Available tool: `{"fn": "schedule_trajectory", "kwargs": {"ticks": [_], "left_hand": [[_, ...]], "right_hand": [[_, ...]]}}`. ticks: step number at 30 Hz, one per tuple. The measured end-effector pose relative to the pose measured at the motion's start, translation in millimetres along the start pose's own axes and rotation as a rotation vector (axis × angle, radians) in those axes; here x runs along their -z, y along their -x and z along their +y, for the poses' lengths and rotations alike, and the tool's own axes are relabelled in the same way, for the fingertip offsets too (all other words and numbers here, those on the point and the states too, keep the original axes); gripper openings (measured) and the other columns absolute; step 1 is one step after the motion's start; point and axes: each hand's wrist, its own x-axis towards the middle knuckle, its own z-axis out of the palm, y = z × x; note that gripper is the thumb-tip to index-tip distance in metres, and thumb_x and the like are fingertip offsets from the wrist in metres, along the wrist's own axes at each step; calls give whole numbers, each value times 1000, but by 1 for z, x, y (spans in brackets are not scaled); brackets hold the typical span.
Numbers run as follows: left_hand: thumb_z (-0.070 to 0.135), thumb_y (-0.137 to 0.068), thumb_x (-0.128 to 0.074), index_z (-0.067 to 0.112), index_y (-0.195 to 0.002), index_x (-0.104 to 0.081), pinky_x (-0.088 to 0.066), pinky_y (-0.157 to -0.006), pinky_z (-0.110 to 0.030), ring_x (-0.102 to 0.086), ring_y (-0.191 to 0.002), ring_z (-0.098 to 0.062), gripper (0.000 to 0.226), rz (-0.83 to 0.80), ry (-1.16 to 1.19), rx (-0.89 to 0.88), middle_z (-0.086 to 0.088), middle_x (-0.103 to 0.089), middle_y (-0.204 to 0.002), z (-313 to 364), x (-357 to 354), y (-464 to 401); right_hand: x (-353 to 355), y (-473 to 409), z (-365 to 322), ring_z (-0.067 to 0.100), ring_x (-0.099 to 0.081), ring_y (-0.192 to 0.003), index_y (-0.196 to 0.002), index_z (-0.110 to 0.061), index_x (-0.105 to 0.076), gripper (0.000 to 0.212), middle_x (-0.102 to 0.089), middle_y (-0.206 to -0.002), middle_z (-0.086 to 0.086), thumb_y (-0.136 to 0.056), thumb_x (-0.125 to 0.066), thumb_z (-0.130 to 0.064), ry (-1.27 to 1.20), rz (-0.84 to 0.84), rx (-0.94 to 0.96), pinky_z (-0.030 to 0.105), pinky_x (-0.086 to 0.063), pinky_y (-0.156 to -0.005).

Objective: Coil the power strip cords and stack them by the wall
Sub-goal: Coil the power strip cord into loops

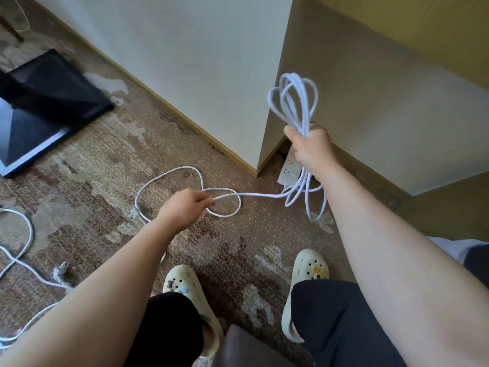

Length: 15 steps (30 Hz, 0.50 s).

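A: Why is the right hand (312,149) up so high?

B: Its grip is clenched round the middle of a bundle of white cord (293,102). Loops stand above the fist and more hang below it, so raising it probably keeps the coil from dragging on the carpet (238,260).

A: And the left hand (188,205)?

B: Its fingers pinch the loose run of the same cord, stretched nearly straight between the two hands. I'd judge that it is feeding the next loop across. Behind it the rest lies in slack curls on the carpet, ending at a plug (132,212).

A: Where's the strip itself?

B: A white power strip (291,166) lies on the floor at the corner of the wall (198,62), partly hidden behind the right hand.

A: Any box or bin to put them in?

B: None that I can see. A second cord (25,234) sprawls uncoiled at the left with its own plug (61,270).
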Motion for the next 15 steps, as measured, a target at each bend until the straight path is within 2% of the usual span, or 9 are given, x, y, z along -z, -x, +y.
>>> {"fn": "schedule_trajectory", "kwargs": {"ticks": [3, 5, 7, 9, 12, 15], "left_hand": [[38, -91, -61, 24, -78, -71, -36, -48, -27, -51, -52, -6, 22, 62, -34, -234, 11, -57, -55, 42, 5, -2], [41, -88, -64, 20, -77, -71, -36, -49, -25, -52, -53, -4, 24, 39, 7, -379, 12, -60, -57, 65, 4, 1], [44, -86, -65, 19, -76, -70, -42, -54, -28, -58, -61, -9, 27, -1, 9, -479, 7, -63, -64, 82, 0, 3], [44, -86, -65, 18, -76, -68, -47, -58, -32, -59, -64, -14, 28, 5, -18, -512, 5, -64, -67, 92, -5, 4], [37, -89, -65, 16, -76, -65, -46, -62, -32, -57, -64, -16, 25, -3, 27, -470, 4, -61, -66, 96, -11, 4], [28, -89, -64, 13, -83, -68, -45, -65, -31, -58, -68, -17, 17, -47, 111, -415, 0, -65, -72, 94, -9, 4]], "right_hand": [[-14, 10, -3, 9, -48, -46, -86, -25, -60, 18, -53, -65, -3, -94, -63, -41, 161, -167, 4, 27, -44, -47], [-24, 19, -6, 6, -50, -45, -92, -25, -61, 15, -55, -64, -4, -96, -61, -40, 205, -289, 2, 25, -49, -49], [-31, 26, -8, 8, -53, -44, -94, -21, -61, 16, -59, -57, -6, -97, -61, -37, 197, -358, 6, 28, -53, -53], [-35, 31, -9, 11, -55, -43, -93, -19, -60, 15, -61, -54, -6, -97, -61, -34, 175, -385, 3, 29, -52, -54], [-39, 36, -9, 12, -57, -45, -96, -19, -61, 16, -64, -58, -2, -96, -61, -35, 166, -397, -7, 31, -53, -56], [-43, 38, -10, 18, -61, -51, -104, -17, -62, 20, -66, -61, 1, -97, -61, -36, 144, -405, -41, 41, -58, -67]]}}
